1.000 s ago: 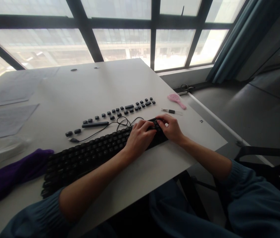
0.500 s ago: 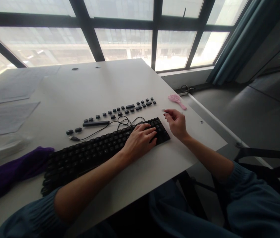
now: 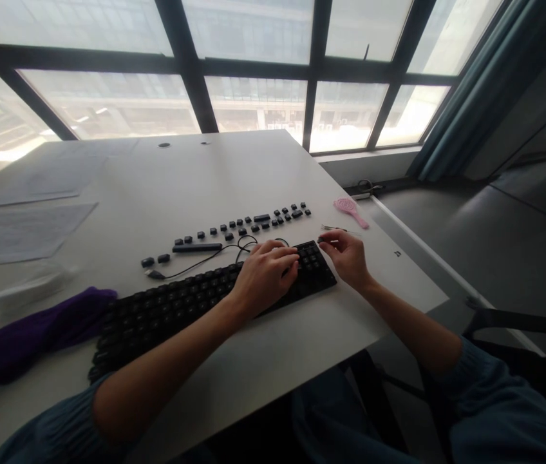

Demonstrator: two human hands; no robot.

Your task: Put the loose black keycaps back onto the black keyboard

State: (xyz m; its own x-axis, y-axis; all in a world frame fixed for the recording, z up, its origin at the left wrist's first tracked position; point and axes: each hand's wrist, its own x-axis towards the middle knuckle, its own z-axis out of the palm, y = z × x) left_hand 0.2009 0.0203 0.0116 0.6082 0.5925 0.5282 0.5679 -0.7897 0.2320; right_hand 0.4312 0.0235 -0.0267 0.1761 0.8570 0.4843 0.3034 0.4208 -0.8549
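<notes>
A black keyboard point(image 3: 167, 306) lies at a slant along the near side of the white table. My left hand point(image 3: 268, 270) rests palm down across its right half, fingers stretched loosely toward the number pad and not wrapped around anything. Just off the keyboard's upper right corner, my right hand point(image 3: 348, 258) pinches a small dark keycap point(image 3: 320, 240) between thumb and fingertips. A thin metal wire tool point(image 3: 333, 228) shows right behind those fingers. Beyond the keyboard, several loose black keycaps point(image 3: 223, 227) stand in rough rows, with a long spacebar point(image 3: 197, 247) among them.
The keyboard's USB cable point(image 3: 196, 263) loops between keyboard and keycaps. A pink hairbrush point(image 3: 350, 211) lies near the table's right edge. On the left are a purple cloth point(image 3: 55, 328), a white packet point(image 3: 29, 289) and paper sheets point(image 3: 22, 232). A black chair point(image 3: 524, 322) stands at right.
My right hand no longer grips the wire tool, which now shows behind it; a keycap is in its fingertips. My left hand has shifted slightly left on the keyboard. The view has tilted up.
</notes>
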